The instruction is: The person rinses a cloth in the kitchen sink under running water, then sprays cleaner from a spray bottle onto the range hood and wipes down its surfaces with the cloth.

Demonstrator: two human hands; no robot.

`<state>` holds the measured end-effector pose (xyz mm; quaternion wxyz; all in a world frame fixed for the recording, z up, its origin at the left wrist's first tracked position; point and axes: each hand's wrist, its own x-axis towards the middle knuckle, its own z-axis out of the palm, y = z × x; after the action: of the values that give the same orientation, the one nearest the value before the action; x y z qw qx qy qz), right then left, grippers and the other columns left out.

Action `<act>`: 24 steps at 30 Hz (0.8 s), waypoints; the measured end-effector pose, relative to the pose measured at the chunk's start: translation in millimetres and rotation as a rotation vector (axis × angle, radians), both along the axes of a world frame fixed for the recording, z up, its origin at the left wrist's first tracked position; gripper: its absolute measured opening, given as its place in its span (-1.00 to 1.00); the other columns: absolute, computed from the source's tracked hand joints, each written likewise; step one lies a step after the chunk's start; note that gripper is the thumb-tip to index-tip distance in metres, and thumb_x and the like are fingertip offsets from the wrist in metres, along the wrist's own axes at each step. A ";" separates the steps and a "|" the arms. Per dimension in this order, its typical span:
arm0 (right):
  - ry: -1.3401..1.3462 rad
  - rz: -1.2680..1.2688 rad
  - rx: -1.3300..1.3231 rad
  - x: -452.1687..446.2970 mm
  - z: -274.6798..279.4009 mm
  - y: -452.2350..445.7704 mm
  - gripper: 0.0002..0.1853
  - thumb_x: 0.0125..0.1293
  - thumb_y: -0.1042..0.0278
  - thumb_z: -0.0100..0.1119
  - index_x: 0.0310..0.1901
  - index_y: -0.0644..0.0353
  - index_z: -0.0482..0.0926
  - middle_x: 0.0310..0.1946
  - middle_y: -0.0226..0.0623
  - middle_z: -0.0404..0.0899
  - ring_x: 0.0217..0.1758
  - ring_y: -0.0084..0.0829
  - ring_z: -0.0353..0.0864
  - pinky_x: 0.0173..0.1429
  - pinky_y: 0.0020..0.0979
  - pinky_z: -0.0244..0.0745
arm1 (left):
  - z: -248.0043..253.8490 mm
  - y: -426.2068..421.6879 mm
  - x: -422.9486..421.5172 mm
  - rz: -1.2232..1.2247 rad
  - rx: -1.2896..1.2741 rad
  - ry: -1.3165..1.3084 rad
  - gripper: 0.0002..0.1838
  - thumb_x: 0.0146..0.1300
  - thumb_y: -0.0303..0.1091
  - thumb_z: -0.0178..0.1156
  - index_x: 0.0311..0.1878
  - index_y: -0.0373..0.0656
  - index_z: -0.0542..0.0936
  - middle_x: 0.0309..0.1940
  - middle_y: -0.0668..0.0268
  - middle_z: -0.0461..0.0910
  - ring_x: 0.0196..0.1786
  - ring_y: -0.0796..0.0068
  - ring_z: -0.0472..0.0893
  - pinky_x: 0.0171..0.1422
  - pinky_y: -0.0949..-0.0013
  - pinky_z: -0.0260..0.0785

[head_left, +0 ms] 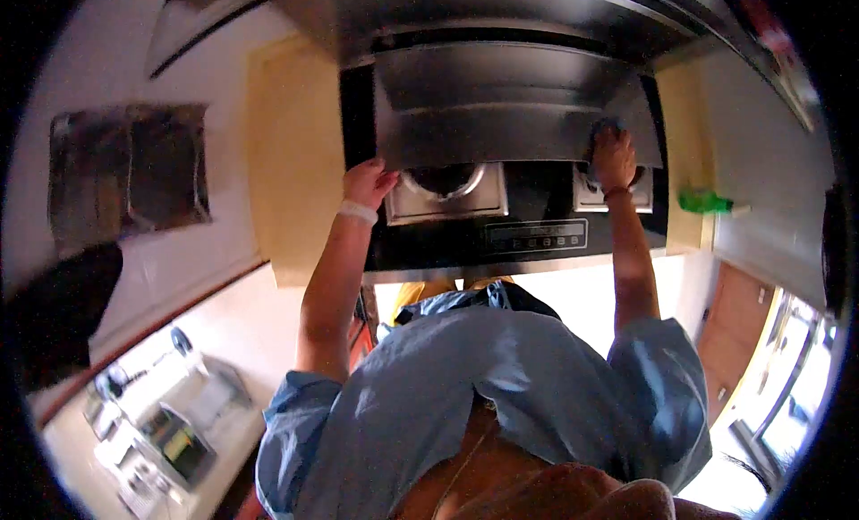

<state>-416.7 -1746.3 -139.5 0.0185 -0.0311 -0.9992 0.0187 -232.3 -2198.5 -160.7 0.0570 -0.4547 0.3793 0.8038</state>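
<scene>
A wide stainless steel panel [501, 131] spans the area above a black cooktop [537, 193], partly covering its burners. My left hand [369, 185], with a pale band at the wrist, is closed at the panel's lower left corner, fingers on its edge. Over on the right side, my right hand [614, 158] presses a dark cloth [605, 128] against the panel's face. The hand covers most of the cloth. Below the panel show a left burner [447, 196] with a shiny ring and part of a right burner [591, 198].
Light wooden counter [295, 162] flanks the cooktop on the left. To the right lies a green object [704, 200], its kind unclear. A control strip [537, 235] runs along the cooktop's front. Dark rectangular panels [130, 171] are at far left, and a cluttered table [161, 430] stands lower left.
</scene>
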 end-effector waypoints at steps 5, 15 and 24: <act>-0.028 0.505 -0.072 74.3 9.5 -146.0 -0.65 0.30 0.12 0.07 0.06 0.01 0.53 0.03 -0.06 0.44 -0.04 0.01 0.51 -0.04 -0.07 0.50 | -1.0 0.9 0.3 0.101 0.023 -0.026 -0.85 0.34 -0.42 0.06 -0.08 -0.24 0.48 -0.20 0.11 0.56 -0.23 0.20 0.58 -0.11 0.22 0.53; -0.080 1.076 -0.189 127.1 40.5 -321.1 -0.65 0.21 0.12 0.10 0.04 -0.09 0.58 -0.09 -0.22 0.45 -0.07 -0.14 0.53 -0.15 -0.18 0.58 | 25.3 -0.6 -2.7 0.264 0.348 0.191 -0.42 0.39 0.17 -0.16 0.14 -0.15 0.41 -0.05 0.15 0.54 -0.02 0.07 0.53 0.11 -0.03 0.42; -0.136 1.069 -0.012 85.0 24.9 -327.0 -0.67 0.25 0.15 0.11 0.06 -0.15 0.57 0.05 -0.24 0.43 -0.08 -0.12 0.55 -0.10 -0.16 0.57 | 21.4 6.0 -2.4 0.284 0.307 0.081 -0.03 0.24 0.47 -0.27 0.09 -0.49 0.37 -0.09 -0.05 0.55 -0.12 0.12 0.52 0.08 0.04 0.36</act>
<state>-331.7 -2073.3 -114.6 -0.0584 0.4804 -0.8746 0.0291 -234.7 -2192.4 -139.4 -0.0036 -0.4571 0.1865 0.8697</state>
